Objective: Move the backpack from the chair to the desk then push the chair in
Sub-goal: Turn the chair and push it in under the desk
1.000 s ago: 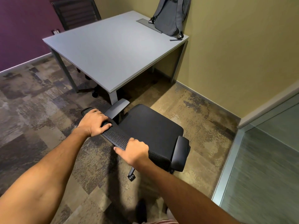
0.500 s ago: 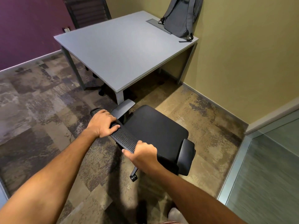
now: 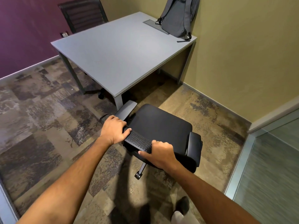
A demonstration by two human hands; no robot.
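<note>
A grey backpack stands upright on the far right corner of the grey desk, leaning against the yellow wall. A black office chair on castors stands on the carpet just in front of the desk's near corner, seat facing the desk. Its left armrest almost touches the desk's near leg. My left hand grips the left end of the chair's mesh backrest top. My right hand grips the same backrest top further right.
A second dark chair sits behind the desk by the purple wall. A cable tray lid lies flush in the desk beside the backpack. A glass partition stands on the right. My shoe shows at the bottom.
The chair and both hands have crept forward toward the desk, and the view has followed. Both grips on the backrest are unchanged.
</note>
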